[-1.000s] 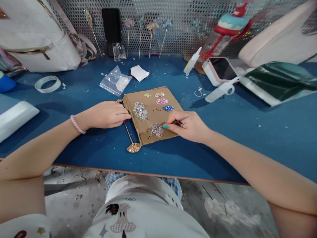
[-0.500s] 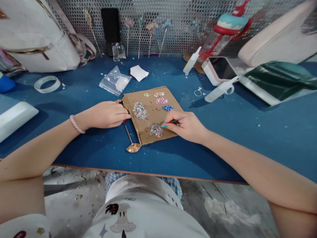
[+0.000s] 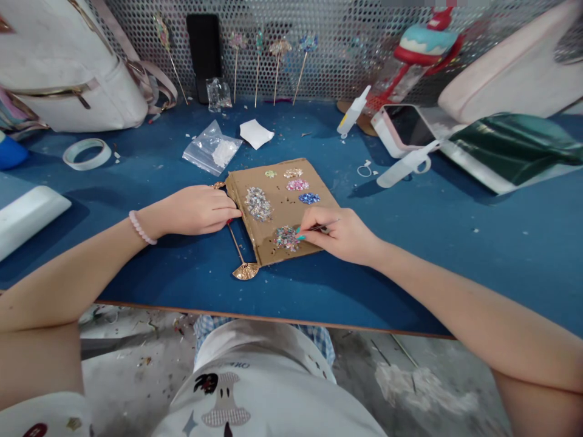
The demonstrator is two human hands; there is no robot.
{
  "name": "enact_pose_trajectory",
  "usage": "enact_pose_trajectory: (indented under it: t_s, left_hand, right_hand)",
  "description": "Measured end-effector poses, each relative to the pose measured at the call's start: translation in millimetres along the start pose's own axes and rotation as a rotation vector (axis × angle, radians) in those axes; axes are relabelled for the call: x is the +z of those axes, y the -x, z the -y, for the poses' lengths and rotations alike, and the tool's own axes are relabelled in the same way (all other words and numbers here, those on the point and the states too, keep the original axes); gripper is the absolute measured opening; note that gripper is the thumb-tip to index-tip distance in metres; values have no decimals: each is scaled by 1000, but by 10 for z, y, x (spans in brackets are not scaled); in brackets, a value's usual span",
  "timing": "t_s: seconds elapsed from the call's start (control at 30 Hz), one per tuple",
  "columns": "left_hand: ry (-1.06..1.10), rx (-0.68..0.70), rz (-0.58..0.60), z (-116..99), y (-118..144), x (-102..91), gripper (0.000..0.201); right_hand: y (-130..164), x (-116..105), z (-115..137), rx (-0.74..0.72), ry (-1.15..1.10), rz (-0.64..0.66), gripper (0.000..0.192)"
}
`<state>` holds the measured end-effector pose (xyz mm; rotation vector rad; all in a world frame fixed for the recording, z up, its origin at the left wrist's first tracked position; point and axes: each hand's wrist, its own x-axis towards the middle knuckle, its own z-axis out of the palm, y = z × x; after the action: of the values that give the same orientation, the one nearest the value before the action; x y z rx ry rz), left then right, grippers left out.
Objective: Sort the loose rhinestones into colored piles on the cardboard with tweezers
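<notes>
A brown cardboard sheet [image 3: 277,212] lies on the blue table and carries several small heaps of coloured sequins. My right hand [image 3: 339,233] pinches a thin metal tool [image 3: 319,227], whose tip reaches into the mixed heap [image 3: 286,238] near the sheet's front edge. My left hand [image 3: 194,210] rests flat on the table at the sheet's left edge, fingertips pressing on a gold hair stick [image 3: 237,246] with a fan-shaped end [image 3: 246,272]. A silver heap [image 3: 257,203] lies just right of those fingertips.
A clear bag of sequins [image 3: 212,149], a tape roll [image 3: 87,153], a white backpack [image 3: 68,67], glue bottles [image 3: 353,112] and a phone in a white case [image 3: 403,127] lie around. Decorated sticks [image 3: 277,70] lean on the perforated back wall. The table edge [image 3: 273,318] is near my body.
My right hand has slid a little left, bringing the tool tip into the mixed sequin heap. My left hand has stayed put.
</notes>
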<state>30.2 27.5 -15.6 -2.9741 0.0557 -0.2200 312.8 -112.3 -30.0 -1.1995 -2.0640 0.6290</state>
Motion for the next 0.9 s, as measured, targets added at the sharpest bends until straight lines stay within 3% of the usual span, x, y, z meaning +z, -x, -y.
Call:
enact_pose_trajectory:
  t_s: [0.37, 0.57, 0.9]
  left_hand:
    - [-80, 63, -44, -3, 10, 4, 36]
    - [-48, 12, 1, -3, 10, 3, 33]
    - [-55, 43, -28, 5, 9, 19, 35]
  right_hand:
    - [4, -40, -33, -2, 63, -33, 31]
    - [8, -38, -33, -4, 94, -60, 35]
    - [15, -26, -22, -30, 68, -31, 27]
